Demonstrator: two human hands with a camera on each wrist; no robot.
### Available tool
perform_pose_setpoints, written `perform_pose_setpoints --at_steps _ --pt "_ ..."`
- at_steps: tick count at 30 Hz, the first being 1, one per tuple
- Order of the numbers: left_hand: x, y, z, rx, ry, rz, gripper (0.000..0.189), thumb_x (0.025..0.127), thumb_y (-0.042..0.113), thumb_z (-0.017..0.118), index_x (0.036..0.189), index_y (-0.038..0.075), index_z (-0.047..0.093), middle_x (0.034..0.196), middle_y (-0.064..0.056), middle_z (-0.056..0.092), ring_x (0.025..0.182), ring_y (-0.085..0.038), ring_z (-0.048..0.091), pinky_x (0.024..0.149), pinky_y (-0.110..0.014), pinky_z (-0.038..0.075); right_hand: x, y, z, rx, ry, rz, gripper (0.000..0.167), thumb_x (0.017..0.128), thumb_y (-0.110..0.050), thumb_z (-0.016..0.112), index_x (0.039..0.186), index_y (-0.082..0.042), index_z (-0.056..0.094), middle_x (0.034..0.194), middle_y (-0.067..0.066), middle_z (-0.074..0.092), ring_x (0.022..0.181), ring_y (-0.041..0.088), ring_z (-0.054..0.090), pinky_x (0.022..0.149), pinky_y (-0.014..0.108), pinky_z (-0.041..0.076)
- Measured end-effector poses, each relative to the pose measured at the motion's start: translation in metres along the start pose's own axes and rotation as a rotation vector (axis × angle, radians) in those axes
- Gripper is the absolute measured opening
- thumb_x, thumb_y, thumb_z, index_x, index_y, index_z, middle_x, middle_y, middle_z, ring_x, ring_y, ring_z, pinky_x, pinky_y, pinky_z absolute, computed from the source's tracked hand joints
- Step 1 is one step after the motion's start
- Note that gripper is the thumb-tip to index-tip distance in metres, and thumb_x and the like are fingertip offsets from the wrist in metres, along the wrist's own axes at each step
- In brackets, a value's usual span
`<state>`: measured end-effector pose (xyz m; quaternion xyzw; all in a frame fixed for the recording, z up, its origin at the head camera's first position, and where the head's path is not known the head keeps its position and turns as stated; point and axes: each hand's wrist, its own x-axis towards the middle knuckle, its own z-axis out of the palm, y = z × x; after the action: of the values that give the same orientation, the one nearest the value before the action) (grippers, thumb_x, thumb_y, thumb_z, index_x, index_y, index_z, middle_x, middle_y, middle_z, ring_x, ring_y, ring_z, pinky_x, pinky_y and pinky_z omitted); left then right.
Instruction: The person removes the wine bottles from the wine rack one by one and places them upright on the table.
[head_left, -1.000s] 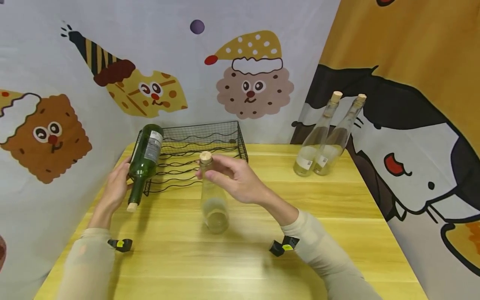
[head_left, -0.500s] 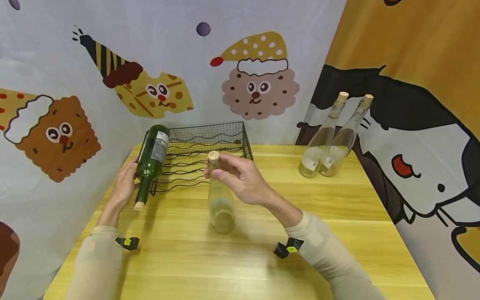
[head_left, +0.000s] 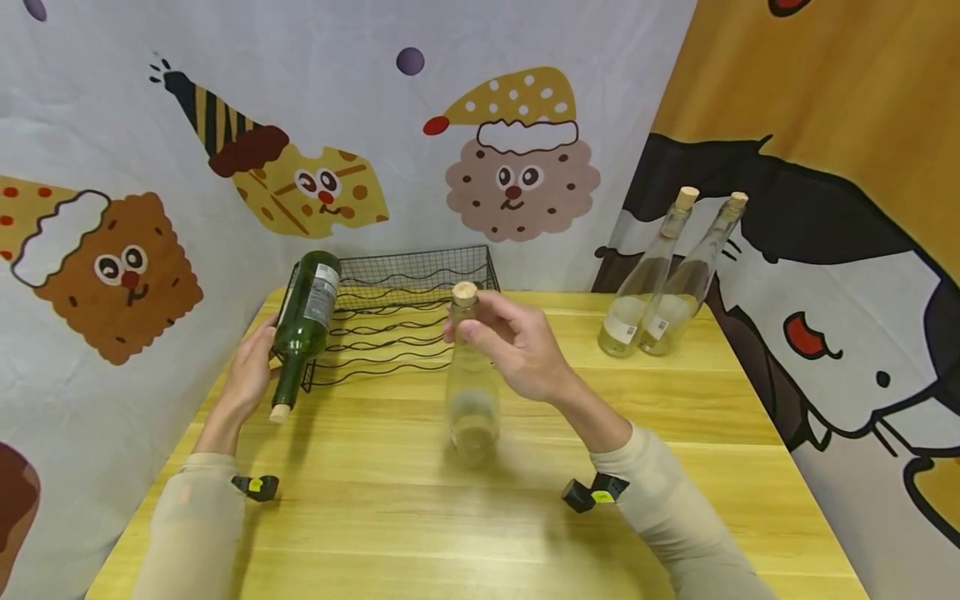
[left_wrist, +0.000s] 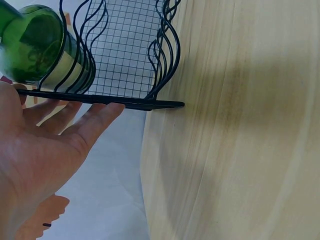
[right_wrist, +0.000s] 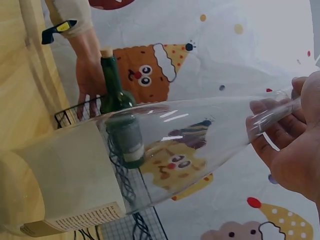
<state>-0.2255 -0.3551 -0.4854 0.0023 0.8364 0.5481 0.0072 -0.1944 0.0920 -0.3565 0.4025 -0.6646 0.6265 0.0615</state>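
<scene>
My right hand [head_left: 525, 346] grips a clear glass bottle [head_left: 472, 408] by its neck, just under the cork. In the right wrist view, fingers curl round the neck of that bottle [right_wrist: 170, 150], which has a pale label low on its body. My left hand [head_left: 247, 371] is at the left side of a black wire rack [head_left: 390, 337], its fingers extended along the side frame in the left wrist view. On the rack's left end lies a green corked bottle [head_left: 303, 325], its neck toward the front. Under the clear bottle, the base looks blurred close over the table.
Two clear corked bottles [head_left: 637, 287] stand side by side at the back right of the wooden table [head_left: 450, 533]. Cartoon-printed cloth [head_left: 360, 83] walls the back and both sides.
My right hand has carried the clear bottle a little to the right over the table. The left hand and the green bottle hold their place at the rack; the head view has shifted slightly.
</scene>
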Motion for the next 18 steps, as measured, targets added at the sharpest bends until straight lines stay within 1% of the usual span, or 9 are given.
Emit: perform_pose_setpoints --at_steps 2,7,12,14,18 --pt "0.000 0.000 0.000 -0.006 0.000 0.003 0.069 0.123 0.053 0.012 0.184 0.022 0.010 0.190 -0.021 0.015 0.167 -0.051 0.032 0.125 -0.069 0.051 0.000 -0.001 -0.005 -0.008 0.012 -0.007 0.024 0.109 0.007 0.058 0.129 0.016 0.067 0.112 0.032 0.077 0.106 0.009 0.077 0.099 0.032 0.071" --pt "0.001 -0.001 0.001 -0.038 -0.003 0.005 0.069 0.123 0.053 0.012 0.184 0.022 0.008 0.190 -0.022 0.013 0.169 -0.054 0.027 0.127 -0.079 0.042 0.000 -0.001 -0.021 -0.034 0.048 -0.036 0.024 0.109 0.008 0.057 0.130 0.017 0.067 0.110 0.031 0.076 0.105 0.009 0.077 0.099 0.028 0.069" --pt "0.001 -0.001 0.001 -0.035 -0.005 -0.003 0.068 0.123 0.053 0.011 0.184 0.024 0.007 0.191 -0.021 0.010 0.168 -0.053 0.027 0.127 -0.079 0.042 0.000 -0.001 -0.036 -0.054 0.098 -0.046 0.023 0.109 0.008 0.058 0.128 0.017 0.067 0.108 0.031 0.076 0.103 0.010 0.078 0.096 0.028 0.070" --pt "0.000 -0.001 0.001 -0.030 -0.004 -0.005 0.068 0.123 0.053 0.011 0.184 0.024 0.007 0.191 -0.021 0.011 0.168 -0.053 0.028 0.127 -0.078 0.042 0.001 -0.001 -0.042 -0.062 0.120 -0.045 0.022 0.109 0.007 0.058 0.126 0.018 0.068 0.107 0.027 0.077 0.103 0.010 0.079 0.096 0.028 0.070" --pt "0.000 0.000 0.002 -0.021 -0.004 -0.008 0.069 0.122 0.053 0.011 0.184 0.023 0.008 0.190 -0.022 0.012 0.168 -0.053 0.029 0.128 -0.077 0.042 0.002 -0.001 -0.055 -0.093 0.166 -0.048 0.022 0.110 0.007 0.058 0.126 0.017 0.069 0.107 0.010 0.080 0.102 0.010 0.079 0.094 0.027 0.070"
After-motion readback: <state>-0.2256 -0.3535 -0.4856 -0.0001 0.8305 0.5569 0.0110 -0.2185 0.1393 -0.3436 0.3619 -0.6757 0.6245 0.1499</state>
